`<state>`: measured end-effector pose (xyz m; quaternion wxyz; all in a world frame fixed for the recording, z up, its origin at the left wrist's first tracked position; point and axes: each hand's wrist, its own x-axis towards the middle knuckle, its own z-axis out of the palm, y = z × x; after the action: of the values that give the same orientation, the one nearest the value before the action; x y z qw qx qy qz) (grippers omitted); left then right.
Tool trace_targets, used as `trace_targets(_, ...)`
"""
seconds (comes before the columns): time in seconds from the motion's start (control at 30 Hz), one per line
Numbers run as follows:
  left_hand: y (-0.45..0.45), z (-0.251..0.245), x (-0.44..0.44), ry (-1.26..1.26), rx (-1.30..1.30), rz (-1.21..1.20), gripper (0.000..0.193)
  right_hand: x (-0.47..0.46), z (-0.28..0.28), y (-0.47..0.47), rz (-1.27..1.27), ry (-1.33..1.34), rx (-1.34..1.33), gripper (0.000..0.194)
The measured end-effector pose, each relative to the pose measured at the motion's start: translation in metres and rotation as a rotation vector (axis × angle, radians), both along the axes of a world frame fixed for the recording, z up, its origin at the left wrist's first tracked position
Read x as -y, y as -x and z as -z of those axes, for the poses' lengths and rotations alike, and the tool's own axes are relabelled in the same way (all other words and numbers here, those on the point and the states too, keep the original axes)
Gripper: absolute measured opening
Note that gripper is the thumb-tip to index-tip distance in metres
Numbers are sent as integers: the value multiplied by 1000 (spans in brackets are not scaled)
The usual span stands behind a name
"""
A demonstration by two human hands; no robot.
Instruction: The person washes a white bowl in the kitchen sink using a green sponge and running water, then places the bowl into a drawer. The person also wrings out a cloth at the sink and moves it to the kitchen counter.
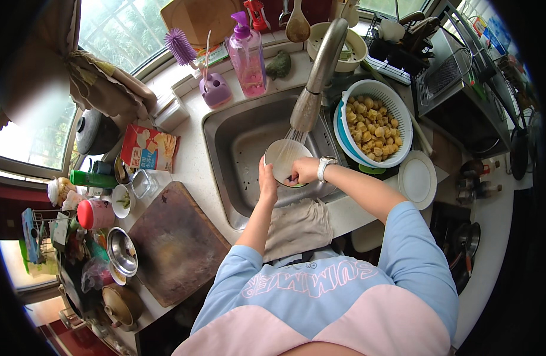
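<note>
Over the stainless steel sink (pixel 250 120), my left hand (pixel 267 180) grips the left rim of a light-coloured bowl (pixel 279 155). Water from the metal faucet (pixel 315 89) runs into this bowl. My right hand (pixel 304 170), with a watch on the wrist, reaches inside it; something small and purplish shows at the fingertips, too small to name. Small dark bits lie on the sink's bottom. A folded beige cloth (pixel 299 224) hangs over the sink's front edge.
Right of the sink, a white colander (pixel 404 107) holds many husked yellowish fruits, beside a white plate (pixel 417 180). A pink soap bottle (pixel 247 62) and a purple brush holder (pixel 216 91) stand behind. A worn cutting board (pixel 175 244) lies at left.
</note>
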<state>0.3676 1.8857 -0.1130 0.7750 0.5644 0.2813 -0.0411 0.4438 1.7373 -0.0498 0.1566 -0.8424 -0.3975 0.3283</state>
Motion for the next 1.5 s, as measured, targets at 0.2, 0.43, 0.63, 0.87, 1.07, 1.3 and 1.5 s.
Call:
trace_targets(0.2, 5, -11, 3, 156, -208, 66, 53, -5, 9, -1, 64, 209, 724, 16)
trace_targets(0.43, 1, -10, 6, 362, -170, 131, 60, -38, 28, 1, 775, -350, 527, 23)
trace_targets(0.63, 2, -28, 8, 501, -75, 220, 79, -43, 27, 14, 652, -707, -68, 13)
trace_targets(0.87, -3, -16, -3, 576, 35, 296, 73, -33, -16, -1, 555, -283, -768, 19)
trace_targets(1.07, -10, -15, 4, 324, 23, -8, 55, -18, -38, -8, 145, 128, -521, 23)
trace_targets(1.3, -14, -16, 9, 201, -29, 47, 53, -8, -4, -7, 59, 397, 711, 16)
trace_targets(1.5, -12, -17, 19, 348, -123, 69, 55, -21, 29, -22, 394, 127, 546, 19)
